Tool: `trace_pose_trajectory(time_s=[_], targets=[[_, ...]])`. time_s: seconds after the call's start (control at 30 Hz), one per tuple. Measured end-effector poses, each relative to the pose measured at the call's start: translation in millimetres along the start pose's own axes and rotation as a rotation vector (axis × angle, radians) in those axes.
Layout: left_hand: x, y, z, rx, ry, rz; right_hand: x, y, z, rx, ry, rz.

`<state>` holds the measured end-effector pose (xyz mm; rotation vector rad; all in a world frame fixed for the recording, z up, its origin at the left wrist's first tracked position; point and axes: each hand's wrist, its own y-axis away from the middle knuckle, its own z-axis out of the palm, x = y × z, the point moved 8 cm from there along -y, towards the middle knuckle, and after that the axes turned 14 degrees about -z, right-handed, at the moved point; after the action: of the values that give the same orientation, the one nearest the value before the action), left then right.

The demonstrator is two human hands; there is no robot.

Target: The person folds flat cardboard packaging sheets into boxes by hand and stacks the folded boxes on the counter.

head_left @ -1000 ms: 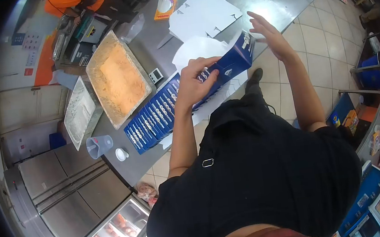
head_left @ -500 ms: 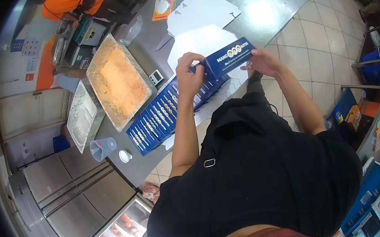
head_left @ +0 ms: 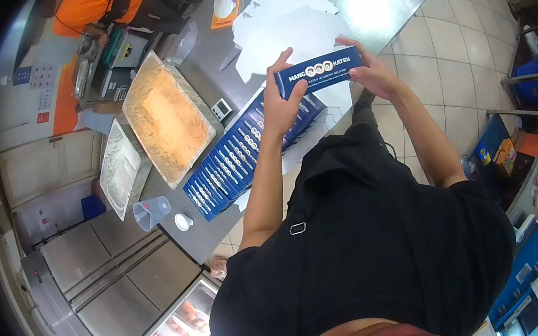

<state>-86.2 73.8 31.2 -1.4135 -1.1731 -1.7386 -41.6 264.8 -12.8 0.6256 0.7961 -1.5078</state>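
A blue box with white lettering (head_left: 319,71) is held level between both hands, above the table. My left hand (head_left: 284,94) grips its left end, thumb on the front face. My right hand (head_left: 372,72) holds the right end, with its thumb on the front and fingers at the top corner. Below and to the left, a long row of folded blue boxes (head_left: 229,161) lies along the table edge. White flat sheets with cut edges (head_left: 286,18) lie behind the held box.
A tray of orange crumbs (head_left: 169,123), a tray of white powder (head_left: 121,167), a clear plastic cup (head_left: 152,213), a small white cup (head_left: 183,222) and a small timer (head_left: 221,109) stand on the steel table (head_left: 223,71). A person in orange (head_left: 98,12) works at the far left.
The box has turned so its lettered face shows and has come nearer level. My right hand has closed on its right end. My left hand has shifted its grip at the left end.
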Motion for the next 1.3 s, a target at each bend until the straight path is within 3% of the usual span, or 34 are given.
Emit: trace_pose_trajectory(time_s=[0.07,0.2,0.27,0.33,0.4,0.47,0.53,0.6,0.7,0.87,0.97,1.03,1.17,1.23,1.3], targets=[[7,-8,0,-0.046,-0.239,0.245,2,-2,-5,-0.006,0.042,0.018],[7,-20,1,-0.049,-0.348,0.296,9,-4,-19,0.057,0.152,0.042],[10,-21,-5,0.177,-0.489,0.376,14,-2,-24,0.111,0.232,0.016],[3,-26,-11,0.249,-0.443,0.345,31,2,-37,0.170,0.313,-0.010],[-40,-47,-44,0.444,-0.410,0.260,48,13,-70,0.419,0.316,-0.138],[-67,-56,-61,0.515,-0.431,0.242,62,24,-73,0.472,0.289,-0.107],[-97,-64,-74,0.533,-0.633,0.035,101,40,-91,0.542,0.425,0.007],[-116,-65,-77,0.513,-0.759,0.024,129,45,-90,0.508,0.436,-0.055],[-118,-59,-66,0.519,-0.942,0.071,158,49,-82,0.530,0.595,0.034],[-107,-51,-52,0.576,-1.075,0.135,164,50,-57,0.561,0.504,0.038],[-109,-52,-50,0.585,-1.105,0.133,150,55,-51,0.551,0.675,0.118],[-108,-52,-49,0.596,-1.123,0.136,134,57,-52,0.537,1.254,-0.017],[-111,-54,-49,0.596,-1.144,0.092,128,49,-50,0.440,1.061,-0.031],[-111,-53,-49,0.578,-1.141,0.101,144,48,-53,0.290,0.762,0.138],[-112,-54,-49,0.574,-1.148,0.082,145,51,-57,0.229,0.640,0.128]])
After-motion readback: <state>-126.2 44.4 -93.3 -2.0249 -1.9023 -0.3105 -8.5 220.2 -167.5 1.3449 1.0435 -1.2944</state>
